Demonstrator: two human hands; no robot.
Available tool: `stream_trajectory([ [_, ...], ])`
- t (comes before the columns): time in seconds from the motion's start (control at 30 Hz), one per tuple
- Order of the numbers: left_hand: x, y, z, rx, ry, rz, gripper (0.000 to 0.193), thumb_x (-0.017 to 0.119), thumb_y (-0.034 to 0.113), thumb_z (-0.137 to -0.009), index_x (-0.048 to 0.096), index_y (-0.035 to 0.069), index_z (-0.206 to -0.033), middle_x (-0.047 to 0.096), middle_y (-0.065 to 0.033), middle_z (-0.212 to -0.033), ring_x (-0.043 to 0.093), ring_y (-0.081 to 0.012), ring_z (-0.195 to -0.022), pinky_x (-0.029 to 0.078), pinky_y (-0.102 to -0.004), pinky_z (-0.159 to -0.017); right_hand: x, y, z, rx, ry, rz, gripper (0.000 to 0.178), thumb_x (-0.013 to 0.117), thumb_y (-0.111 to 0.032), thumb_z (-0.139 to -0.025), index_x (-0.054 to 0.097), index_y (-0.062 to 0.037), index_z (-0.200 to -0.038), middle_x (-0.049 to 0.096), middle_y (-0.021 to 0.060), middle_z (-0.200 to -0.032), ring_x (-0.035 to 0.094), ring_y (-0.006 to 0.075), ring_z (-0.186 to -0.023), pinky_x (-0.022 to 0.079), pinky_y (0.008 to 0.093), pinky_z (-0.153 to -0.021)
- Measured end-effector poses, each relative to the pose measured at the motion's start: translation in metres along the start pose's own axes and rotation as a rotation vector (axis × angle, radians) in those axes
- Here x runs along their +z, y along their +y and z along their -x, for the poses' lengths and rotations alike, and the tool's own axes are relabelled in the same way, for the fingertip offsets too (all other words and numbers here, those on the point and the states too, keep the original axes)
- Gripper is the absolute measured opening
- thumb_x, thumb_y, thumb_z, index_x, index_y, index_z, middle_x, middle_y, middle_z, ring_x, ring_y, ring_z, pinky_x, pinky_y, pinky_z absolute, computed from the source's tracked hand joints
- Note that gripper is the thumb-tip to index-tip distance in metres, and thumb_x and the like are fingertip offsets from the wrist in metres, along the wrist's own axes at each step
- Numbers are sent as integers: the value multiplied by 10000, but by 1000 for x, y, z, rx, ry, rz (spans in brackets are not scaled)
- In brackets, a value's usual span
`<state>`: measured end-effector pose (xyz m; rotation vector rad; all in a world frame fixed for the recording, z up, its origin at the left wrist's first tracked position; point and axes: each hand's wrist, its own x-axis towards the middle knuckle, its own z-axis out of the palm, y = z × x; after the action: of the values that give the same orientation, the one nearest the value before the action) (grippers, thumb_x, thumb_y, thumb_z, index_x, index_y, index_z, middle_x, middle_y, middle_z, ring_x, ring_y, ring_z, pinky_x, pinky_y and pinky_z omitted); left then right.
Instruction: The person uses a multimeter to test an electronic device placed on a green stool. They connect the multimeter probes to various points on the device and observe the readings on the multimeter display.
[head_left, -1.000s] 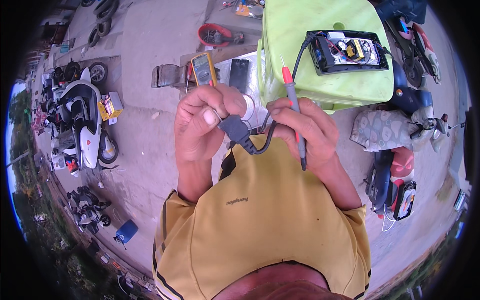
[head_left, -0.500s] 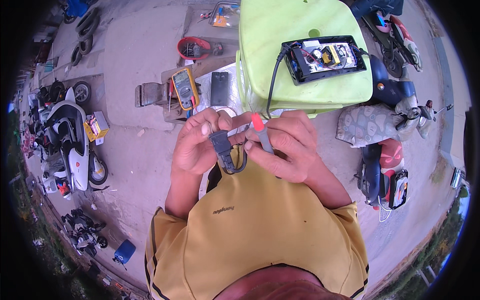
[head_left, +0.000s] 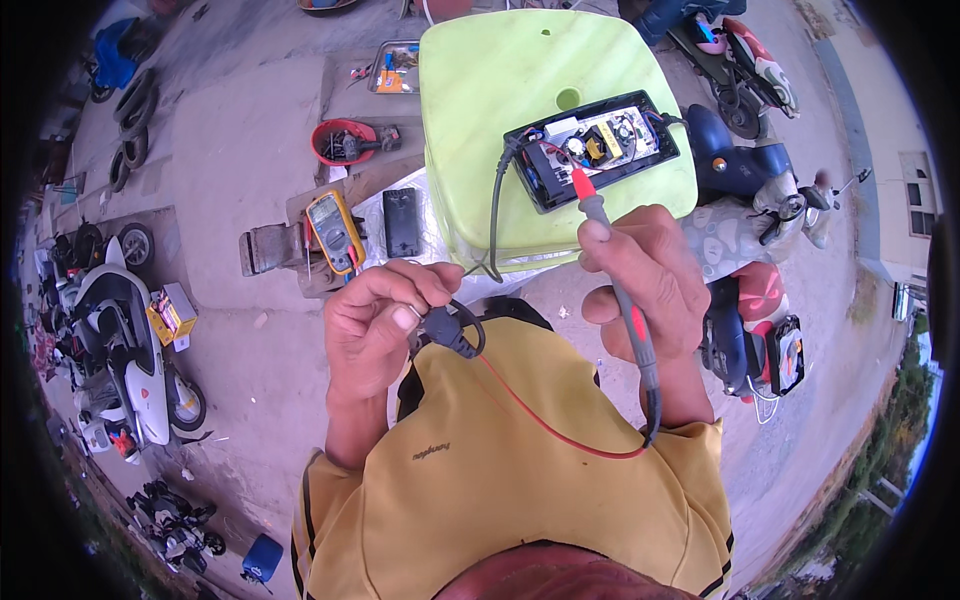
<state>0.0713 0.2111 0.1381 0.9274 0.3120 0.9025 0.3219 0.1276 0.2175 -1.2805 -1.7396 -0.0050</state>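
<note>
My left hand (head_left: 370, 320) is closed on a black power plug (head_left: 452, 334), pinching it by the pin end in front of my chest; its cable loops close by. In my right hand (head_left: 660, 275) is a red and grey multimeter probe (head_left: 594, 208), pointing away from me with its red end over the near edge of an open charger (head_left: 560, 193). I cannot tell whether the tip touches anything. The charger's black case shows a circuit board (head_left: 630, 130) with wires. A red lead (head_left: 520, 402) hangs in a curve from the probe's rear toward the plug.
The charger lies on a light green stool (head_left: 470, 110). To its left are a black flat cover (head_left: 401, 222), a yellow multimeter (head_left: 328, 222), a vise (head_left: 270, 250) and a red bowl (head_left: 325, 130) of parts. Scooters (head_left: 135, 340) stand on both sides.
My right hand has moved right and forward, bringing the probe from beside the plug to the charger. My left hand keeps the plug, now turned and slightly lower. The view has shifted.
</note>
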Motion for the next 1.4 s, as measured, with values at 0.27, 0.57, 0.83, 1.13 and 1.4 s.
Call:
stream_trajectory([
  [0.27, 9, 6, -26, 50, -58, -197, 65, 658, -8, -943, 654, -47, -994, 698, -181, -1037, 665, -345, -1110, 501, -525, -1049, 1, 46, -59, 432, 58, -127, 270, 599, -242, -1055, 675, 16, -1032, 678, 63, -725, 589, 103, -625, 455, 259, -582],
  [0.57, 8, 1, -38, -6, -49, -216, 55, 647, -35, -926, 654, -56, -976, 698, -187, -1043, 667, -347, -1104, 523, -506, -1007, 28, 83, -71, 408, 25, -60, 168, 612, -132, -998, 598, 2, -896, 543, 63, -571, 560, 209, -480, 440, 336, -498],
  [0.83, 10, -5, -42, -31, -34, -235, 53, 650, -42, -925, 663, -53, -975, 699, -184, -1035, 678, -338, -1078, 536, -499, -985, 25, 81, -71, 561, -203, -9, 278, 607, -247, -1042, 630, 0, -918, 555, 6, -657, 543, 81, -598, 419, 256, -546],
  [1.13, 11, -6, -47, -35, -48, -197, 63, 648, -54, -925, 663, -56, -986, 701, -204, -1038, 684, -345, -1080, 545, -496, -972, 30, 90, -68, 466, -94, -90, 184, 647, -140, -969, 587, -1, -864, 540, 125, -590, 513, 300, -481, 414, 386, -485],
  [1.4, 9, -9, -46, -28, -57, -143, 81, 633, -69, -924, 658, -60, -1001, 701, -214, -1043, 685, -347, -1081, 544, -507, -983, 31, 87, -69, 466, -102, -88, 137, 637, -103, -980, 614, -7, -886, 522, 66, -571, 499, 195, -455, 407, 337, -473],
])
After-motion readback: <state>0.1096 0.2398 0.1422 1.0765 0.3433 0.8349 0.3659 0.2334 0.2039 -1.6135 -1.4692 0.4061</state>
